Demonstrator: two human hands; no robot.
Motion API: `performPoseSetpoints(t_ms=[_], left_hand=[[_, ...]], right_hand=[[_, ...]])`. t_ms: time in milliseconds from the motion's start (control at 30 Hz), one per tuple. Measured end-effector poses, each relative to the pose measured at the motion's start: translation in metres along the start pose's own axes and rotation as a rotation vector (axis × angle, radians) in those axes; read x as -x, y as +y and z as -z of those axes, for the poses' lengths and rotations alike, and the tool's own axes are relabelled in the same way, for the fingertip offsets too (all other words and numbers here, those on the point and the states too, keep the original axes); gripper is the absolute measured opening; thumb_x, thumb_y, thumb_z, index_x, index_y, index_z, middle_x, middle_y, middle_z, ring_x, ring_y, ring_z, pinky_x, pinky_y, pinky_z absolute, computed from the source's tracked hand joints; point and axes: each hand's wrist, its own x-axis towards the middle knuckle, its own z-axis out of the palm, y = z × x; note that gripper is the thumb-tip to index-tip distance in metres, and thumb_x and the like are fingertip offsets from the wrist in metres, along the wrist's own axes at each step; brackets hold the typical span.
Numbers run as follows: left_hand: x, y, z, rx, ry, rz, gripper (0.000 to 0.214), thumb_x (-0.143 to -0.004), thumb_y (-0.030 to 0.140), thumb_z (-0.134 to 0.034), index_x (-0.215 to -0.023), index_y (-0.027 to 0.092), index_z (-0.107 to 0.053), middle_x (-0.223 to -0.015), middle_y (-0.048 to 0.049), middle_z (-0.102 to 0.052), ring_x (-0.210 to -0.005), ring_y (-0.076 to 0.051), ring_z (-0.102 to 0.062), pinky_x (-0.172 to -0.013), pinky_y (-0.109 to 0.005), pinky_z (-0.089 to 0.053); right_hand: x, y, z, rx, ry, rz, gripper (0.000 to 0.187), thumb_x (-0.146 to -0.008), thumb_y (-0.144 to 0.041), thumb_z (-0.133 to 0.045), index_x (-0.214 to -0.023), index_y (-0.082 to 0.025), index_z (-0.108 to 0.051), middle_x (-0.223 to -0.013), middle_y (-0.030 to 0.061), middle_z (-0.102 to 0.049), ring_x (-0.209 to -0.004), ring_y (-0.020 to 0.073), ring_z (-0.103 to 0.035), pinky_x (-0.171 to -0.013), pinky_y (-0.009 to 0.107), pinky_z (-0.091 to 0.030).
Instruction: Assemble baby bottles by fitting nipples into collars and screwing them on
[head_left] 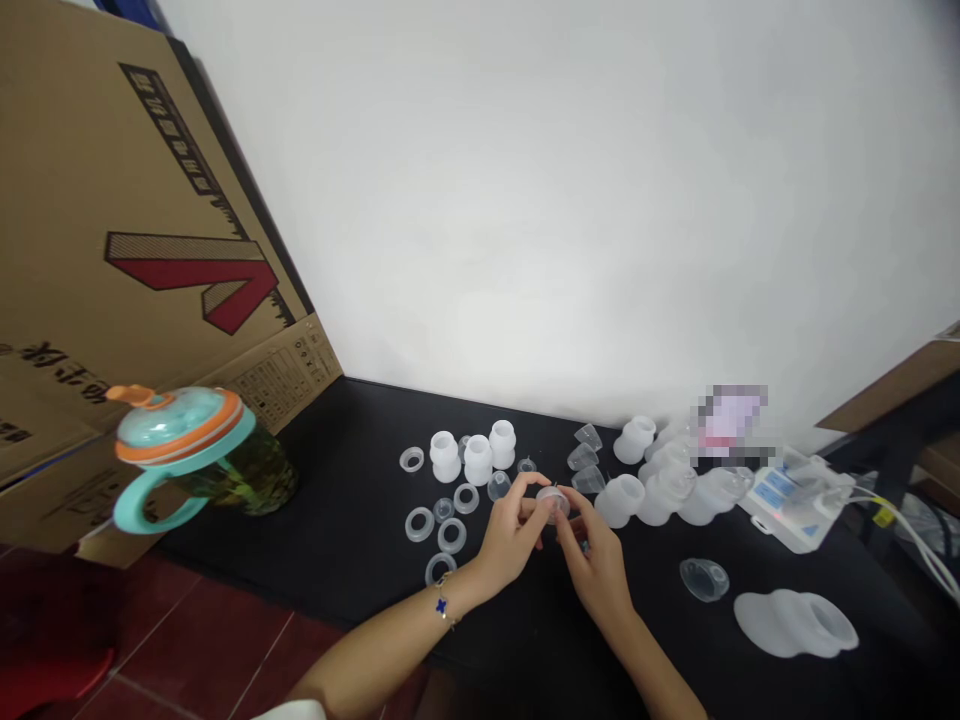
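Left hand (514, 535) and right hand (596, 565) both pinching clear cap (553, 500) at fingertips, just above black desk (352, 530); two-sided grip steadies it. Rings (420, 523) and white cups (477, 458) grouped by kind, near hands, within reach.

Bare tabletop (352, 520) left of my hands, rings (442, 525) & white cups (476, 458) crowd ahead, jug (199, 455) blocks far left
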Motion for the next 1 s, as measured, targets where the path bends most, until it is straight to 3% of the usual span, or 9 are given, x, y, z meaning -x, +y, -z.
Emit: performPoseSetpoints(t_ms=[367,600,867,1000], left_hand=[[-0.0001,0.006,0.0014,-0.053,-0.018,-0.016,0.028,-0.099,0.041,-0.052,-0.114,0.021,-0.064,-0.065,0.0028,-0.064,-0.047,-0.01,-0.052,-0.046,-0.019,-0.04],[-0.0006,0.0039,0.0019,-0.042,-0.027,-0.023,0.029,-0.1,0.042,-0.051,-0.114,0.02,-0.063,-0.06,0.0036,-0.061,-0.045,-0.01,-0.051,-0.045,-0.019,-0.037],[-0.0007,0.0019,0.0014,-0.027,-0.059,-0.015,0.027,-0.098,0.039,-0.052,-0.114,0.02,-0.059,-0.075,-0.0012,-0.069,-0.048,-0.01,-0.052,-0.045,-0.019,-0.04],[-0.0005,0.0025,0.0013,-0.059,-0.066,-0.035,0.025,-0.096,0.036,-0.055,-0.114,0.019,-0.058,-0.072,-0.0003,-0.068,-0.047,-0.009,-0.051,-0.045,-0.019,-0.037]], right_hand=[[0.0007,-0.0038,0.0016,-0.035,0.0,-0.002,0.044,-0.099,-0.047,-0.051,-0.127,-0.015,-0.064,-0.092,0.0104,-0.075,-0.065,0.0198,-0.07,-0.048,0.025,-0.052],[0.0009,-0.006,0.0019,-0.041,0.005,0.005,0.043,-0.099,-0.047,-0.052,-0.126,-0.016,-0.065,-0.091,0.0101,-0.075,-0.063,0.0198,-0.069,-0.047,0.025,-0.052],[0.0015,-0.0051,0.0021,-0.019,0.029,0.032,0.039,-0.099,-0.044,-0.052,-0.122,-0.016,-0.065,-0.085,0.0076,-0.073,-0.06,0.0177,-0.064,-0.042,0.023,-0.046],[0.0016,-0.0046,0.0028,-0.009,0.034,0.049,0.037,-0.098,-0.042,-0.053,-0.121,-0.016,-0.065,-0.084,0.0068,-0.072,-0.061,0.0174,-0.064,-0.043,0.023,-0.047]])
